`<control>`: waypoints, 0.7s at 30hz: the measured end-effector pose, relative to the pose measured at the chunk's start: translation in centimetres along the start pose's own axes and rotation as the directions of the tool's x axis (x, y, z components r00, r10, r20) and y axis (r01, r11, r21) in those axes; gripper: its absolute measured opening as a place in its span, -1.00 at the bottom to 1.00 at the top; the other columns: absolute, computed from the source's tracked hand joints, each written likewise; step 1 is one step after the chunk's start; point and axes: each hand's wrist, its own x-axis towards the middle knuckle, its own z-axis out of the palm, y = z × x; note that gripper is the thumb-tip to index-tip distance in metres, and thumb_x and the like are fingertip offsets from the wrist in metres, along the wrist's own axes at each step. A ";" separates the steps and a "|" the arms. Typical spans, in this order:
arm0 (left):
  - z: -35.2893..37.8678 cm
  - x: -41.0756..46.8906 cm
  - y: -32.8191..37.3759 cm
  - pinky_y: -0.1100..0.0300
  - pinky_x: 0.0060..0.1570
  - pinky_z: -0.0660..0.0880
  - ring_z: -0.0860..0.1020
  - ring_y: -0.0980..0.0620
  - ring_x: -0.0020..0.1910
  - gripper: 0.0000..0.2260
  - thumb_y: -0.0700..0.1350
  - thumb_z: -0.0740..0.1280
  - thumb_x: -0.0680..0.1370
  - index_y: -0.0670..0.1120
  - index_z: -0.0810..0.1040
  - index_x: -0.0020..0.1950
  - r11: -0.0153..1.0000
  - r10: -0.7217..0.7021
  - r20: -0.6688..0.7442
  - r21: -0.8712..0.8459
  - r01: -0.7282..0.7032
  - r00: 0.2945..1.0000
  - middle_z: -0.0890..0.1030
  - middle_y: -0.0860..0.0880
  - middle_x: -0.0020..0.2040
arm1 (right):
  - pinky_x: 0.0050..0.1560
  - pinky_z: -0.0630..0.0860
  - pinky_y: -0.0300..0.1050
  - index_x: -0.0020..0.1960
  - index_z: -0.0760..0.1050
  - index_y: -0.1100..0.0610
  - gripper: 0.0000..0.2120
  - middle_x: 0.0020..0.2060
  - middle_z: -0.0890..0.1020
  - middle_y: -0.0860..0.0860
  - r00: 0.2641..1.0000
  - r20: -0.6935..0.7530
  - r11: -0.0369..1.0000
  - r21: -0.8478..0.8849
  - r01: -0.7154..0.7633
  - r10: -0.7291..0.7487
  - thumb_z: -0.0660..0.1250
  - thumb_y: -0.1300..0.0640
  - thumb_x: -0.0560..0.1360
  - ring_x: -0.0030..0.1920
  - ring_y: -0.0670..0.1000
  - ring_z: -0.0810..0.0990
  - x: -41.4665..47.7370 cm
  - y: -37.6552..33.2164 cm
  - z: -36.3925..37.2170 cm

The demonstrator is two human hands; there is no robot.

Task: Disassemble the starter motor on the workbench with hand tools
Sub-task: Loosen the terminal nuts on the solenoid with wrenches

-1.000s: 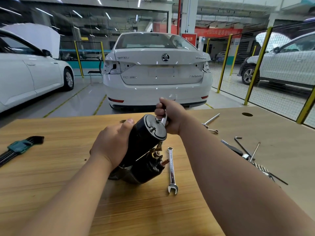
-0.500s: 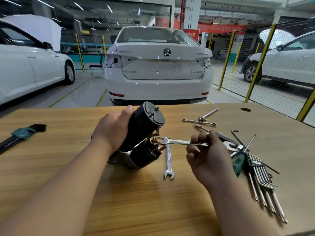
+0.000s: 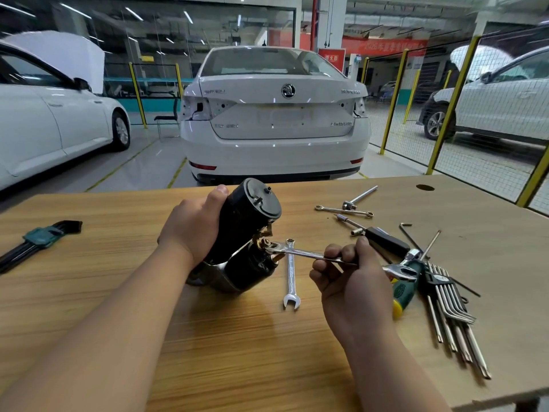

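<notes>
On the bench (image 3: 237, 352), one starter motor (image 3: 246, 227) stood tilted, the left hand (image 3: 193, 230) wrapped around its black barrel. The right hand (image 3: 353, 281) had its fingers curled round one wrench (image 3: 300, 253), its far end at the terminal stud just below the left hand's grip; whether it sat fully on the nut is hard to tell.

Three wrenches in all: the held one, a second wrench (image 3: 291, 278) flat on the bench under the held shaft, and a thin wrench (image 3: 344, 211) beyond the right hand. There were two hex-key sets, the near set (image 3: 445, 298) just right of the right hand and the far set (image 3: 38, 237) well left of the motor, plus one screwdriver (image 3: 402, 289) beside the right hand.

A second earlier the right hand and its wrench were up at the motor's end cap; they had since dropped to the side terminal. The left hand's hold was unchanged.
</notes>
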 end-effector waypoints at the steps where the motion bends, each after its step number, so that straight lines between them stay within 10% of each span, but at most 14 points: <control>1: 0.0 0.0 0.1 -0.09 -0.04 0.45 0.54 -0.19 -0.13 -0.31 0.36 -0.04 0.43 -0.22 0.56 -0.15 1.000 -0.002 -0.004 -0.001 0.002 1.000 0.60 -0.23 -0.19 | -0.47 0.49 -0.16 -0.37 0.33 0.09 -0.58 -0.43 0.52 0.04 1.000 -0.007 1.000 -0.001 -0.002 0.002 0.14 -0.01 0.64 -0.50 0.05 0.50 0.0 -0.1 0.0; 21: 0.1 0.3 -0.3 -0.04 -0.13 0.40 0.52 -0.19 -0.16 -0.31 0.37 -0.03 0.44 -0.25 0.50 -0.21 1.000 0.015 0.000 0.004 -0.015 1.000 0.59 -0.25 -0.22 | -0.45 0.57 -0.14 -0.36 0.41 0.16 -0.61 -0.47 0.58 0.06 0.980 -0.196 0.994 0.100 0.043 -0.022 0.22 0.06 0.63 -0.46 0.08 0.61 -3.4 0.5 2.1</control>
